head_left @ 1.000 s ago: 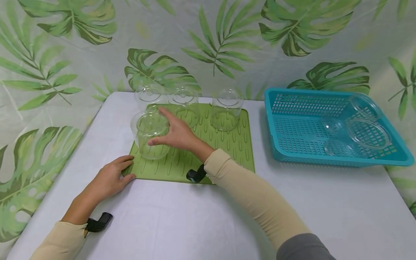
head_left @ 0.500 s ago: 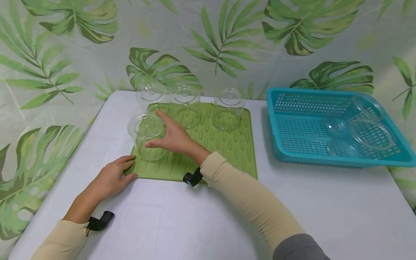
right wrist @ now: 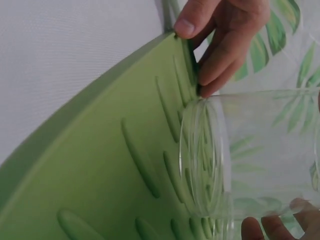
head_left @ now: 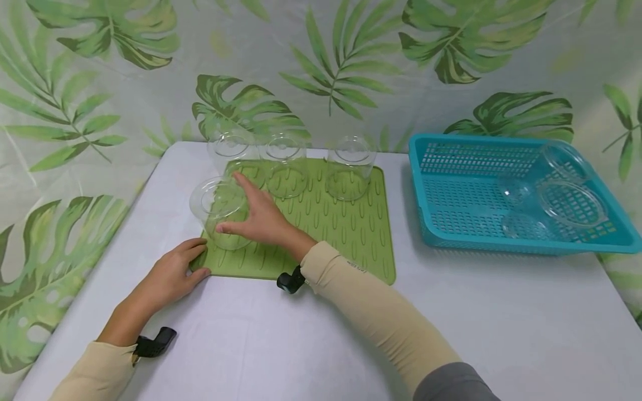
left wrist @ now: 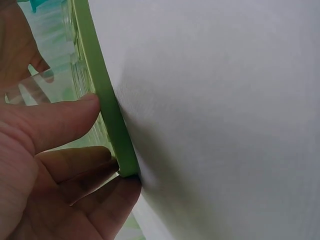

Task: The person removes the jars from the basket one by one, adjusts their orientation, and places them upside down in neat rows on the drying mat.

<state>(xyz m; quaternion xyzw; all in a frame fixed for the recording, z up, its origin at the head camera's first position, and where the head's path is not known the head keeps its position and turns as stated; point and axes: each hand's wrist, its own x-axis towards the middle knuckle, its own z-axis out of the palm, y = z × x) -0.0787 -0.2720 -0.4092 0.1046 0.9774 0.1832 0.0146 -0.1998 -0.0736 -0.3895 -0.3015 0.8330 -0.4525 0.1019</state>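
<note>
My right hand (head_left: 261,217) holds a clear cup (head_left: 210,203), thumb and fingers spread round its near side. That cup stands on the front left part of the green ridged drying mat (head_left: 346,245). In the right wrist view the cup's end (right wrist: 205,160) meets the mat, with fingertips on its wall. My left hand (head_left: 170,273) grips the mat's front left corner, thumb on one edge and fingers on the adjoining edge, as the left wrist view shows. Along the back of the mat stand three more clear cups, at left (head_left: 233,153), middle (head_left: 283,167) and right (head_left: 350,170).
A turquoise basket (head_left: 426,223) sits on the right of the white-covered table (head_left: 281,345). Clear cups (head_left: 572,203) lie on their sides in its right half. A leaf-printed cloth (head_left: 371,33) hangs close behind the mat and basket.
My right hand has shifted the front cup slightly left and toward me on the mat. My left hand stays at the corner, and the other cups have not moved.
</note>
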